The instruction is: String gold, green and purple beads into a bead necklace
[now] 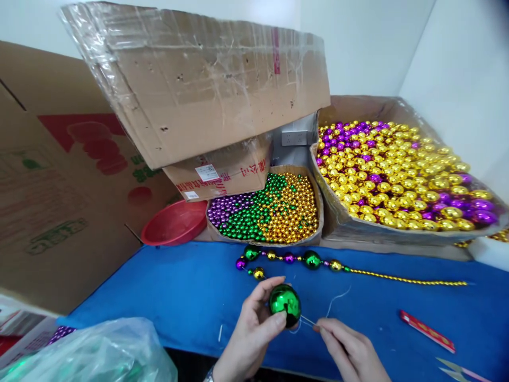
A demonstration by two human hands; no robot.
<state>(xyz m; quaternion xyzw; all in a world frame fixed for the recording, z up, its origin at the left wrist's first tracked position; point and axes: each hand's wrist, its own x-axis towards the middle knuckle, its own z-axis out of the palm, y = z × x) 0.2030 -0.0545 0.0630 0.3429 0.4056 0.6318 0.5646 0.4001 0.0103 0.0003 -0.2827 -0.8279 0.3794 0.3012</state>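
A large shiny green bead (pixel 284 304) sits in my left hand (pixel 254 323), the fingers and thumb wrapped around it. My right hand (pixel 348 347) pinches a thin pale thread (pixel 308 321) that runs out of the bead's right side; whether a needle is on it I cannot tell. Behind the hands a bead strand (pixel 289 258) in green, purple and gold lies on the blue cloth (pixel 178 286). Its left end curves toward the held bead, and a twisted gold length (pixel 405 277) stretches off to the right. Loose thread (pixel 332 301) curls up beside the right hand.
Small beads fill a box (pixel 321 233) behind the strand; larger gold and purple beads fill another (pixel 338 223). A red basin (pixel 175 225) stands left. Tilted cartons (pixel 214 79) rise above. Scissors (pixel 457 370), a red packet (pixel 427 331) and a plastic bag (pixel 107 353) lie near the front.
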